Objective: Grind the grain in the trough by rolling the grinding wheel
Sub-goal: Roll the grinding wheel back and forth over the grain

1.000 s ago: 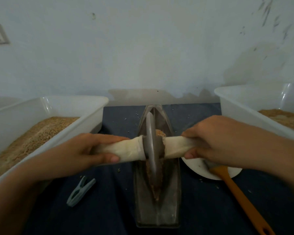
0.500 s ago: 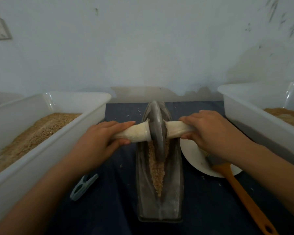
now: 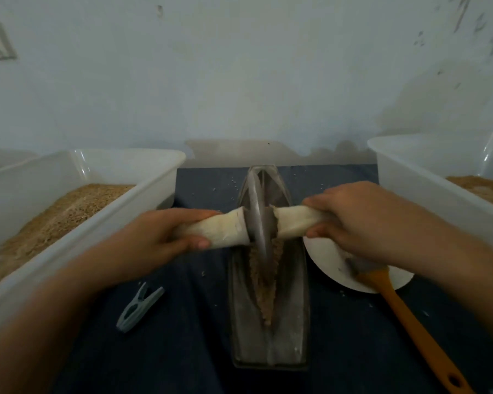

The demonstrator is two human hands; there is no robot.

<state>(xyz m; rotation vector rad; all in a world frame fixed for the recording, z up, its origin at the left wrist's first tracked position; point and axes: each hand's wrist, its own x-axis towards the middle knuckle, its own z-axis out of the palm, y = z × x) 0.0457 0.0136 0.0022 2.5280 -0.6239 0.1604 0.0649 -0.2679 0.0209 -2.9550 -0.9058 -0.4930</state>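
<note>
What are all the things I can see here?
Trough: 1, grey metal, centre of the cloth.
Grinding wheel: 1, grey, standing in the trough.
Handles: 2, cream-wrapped, either side of the wheel.
Grain: 1 brown strip, in the trough.
Tubs: 2, white, left and right, holding tan grain.
Plate: 1, white, right of the trough.
Brush: 1, orange handle, bristles on the plate.
Clothes peg: 1, grey-blue, left of the trough.
Cloth: 1, dark blue, underneath.
Left hand: grips left handle.
Right hand: grips right handle.

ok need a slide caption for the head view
Both hands, left and right, grip the cloth-wrapped axle, rolling the grinding wheel through grain in the trough.
</note>
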